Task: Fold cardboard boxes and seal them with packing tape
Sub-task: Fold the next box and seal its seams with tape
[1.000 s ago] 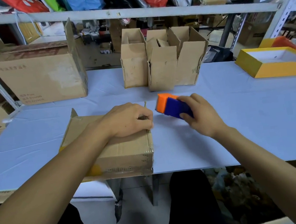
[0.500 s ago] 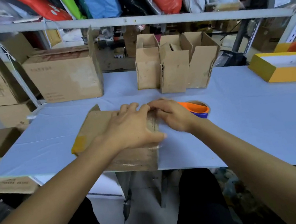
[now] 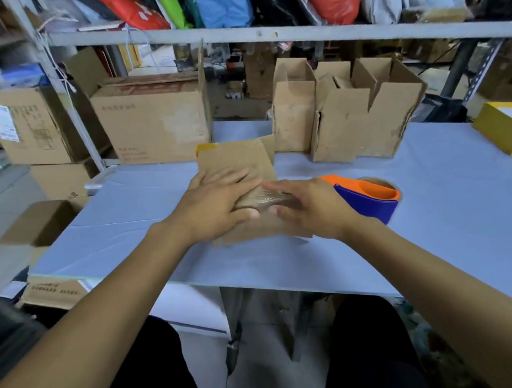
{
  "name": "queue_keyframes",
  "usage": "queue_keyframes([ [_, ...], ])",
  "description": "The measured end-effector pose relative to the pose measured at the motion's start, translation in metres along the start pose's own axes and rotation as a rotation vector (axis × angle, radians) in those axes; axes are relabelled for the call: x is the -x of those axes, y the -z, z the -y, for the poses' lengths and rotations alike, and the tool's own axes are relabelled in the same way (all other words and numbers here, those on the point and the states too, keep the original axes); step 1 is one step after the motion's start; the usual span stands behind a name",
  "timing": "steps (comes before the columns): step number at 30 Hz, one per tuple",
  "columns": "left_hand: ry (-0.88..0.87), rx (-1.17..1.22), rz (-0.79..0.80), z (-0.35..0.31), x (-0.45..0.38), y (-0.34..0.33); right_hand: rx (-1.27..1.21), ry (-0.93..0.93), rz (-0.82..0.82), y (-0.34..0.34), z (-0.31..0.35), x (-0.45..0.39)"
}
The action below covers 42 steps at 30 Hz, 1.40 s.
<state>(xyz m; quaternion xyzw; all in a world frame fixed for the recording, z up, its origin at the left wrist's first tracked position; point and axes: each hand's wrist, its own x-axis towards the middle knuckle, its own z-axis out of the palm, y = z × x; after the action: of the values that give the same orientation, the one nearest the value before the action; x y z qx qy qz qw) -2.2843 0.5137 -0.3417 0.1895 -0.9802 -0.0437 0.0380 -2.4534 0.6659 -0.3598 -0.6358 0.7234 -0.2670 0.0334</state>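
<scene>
Fingers of both hands lie flat on the taped box (image 3: 238, 170); tape dispenser (image 3: 368, 200) just right, folded boxes (image 3: 349, 123) behind.

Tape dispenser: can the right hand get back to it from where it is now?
Probably yes. The tape dispenser lies on the table just beside the right hand, nothing between them, though that hand is now pressing tape on the cardboard box.

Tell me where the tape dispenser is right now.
In the head view the orange-and-blue tape dispenser lies on the blue table, right of centre, just beyond the right hand and beside the cardboard box both hands press.
</scene>
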Motion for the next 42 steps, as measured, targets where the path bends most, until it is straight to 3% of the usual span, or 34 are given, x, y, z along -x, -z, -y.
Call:
queue_keyframes([
  [4,0.048,0.046,-0.179,-0.002,0.002,-0.015,-0.111,-0.048,-0.120,-0.014,0.001,-0.004],
  [9,0.089,0.003,-0.351,-0.006,-0.004,-0.029,-0.094,-0.070,-0.125,-0.015,0.002,-0.004],
  [18,0.108,0.027,-0.312,-0.008,-0.001,-0.025,-0.346,-0.180,-0.175,-0.017,0.004,-0.004],
  [23,0.133,0.010,-0.231,-0.013,0.001,-0.018,-0.364,-0.193,-0.149,-0.016,0.001,-0.003],
  [28,0.115,-0.036,-0.172,-0.025,0.003,-0.010,-0.289,-0.192,-0.053,0.003,-0.010,-0.006],
  [31,0.054,-0.126,-0.149,-0.040,0.001,-0.004,-0.208,-0.233,-0.091,0.016,-0.028,0.000],
  [36,-0.116,-0.178,-0.117,-0.051,-0.001,0.005,0.057,-0.146,-0.203,0.027,-0.055,0.012],
  [39,-0.168,-0.116,-0.012,-0.046,-0.002,0.010,0.162,-0.207,-0.216,0.033,-0.061,0.016],
  [42,-0.149,-0.049,-0.030,-0.044,-0.002,0.008,0.221,-0.361,-0.178,0.041,-0.073,0.028],
])
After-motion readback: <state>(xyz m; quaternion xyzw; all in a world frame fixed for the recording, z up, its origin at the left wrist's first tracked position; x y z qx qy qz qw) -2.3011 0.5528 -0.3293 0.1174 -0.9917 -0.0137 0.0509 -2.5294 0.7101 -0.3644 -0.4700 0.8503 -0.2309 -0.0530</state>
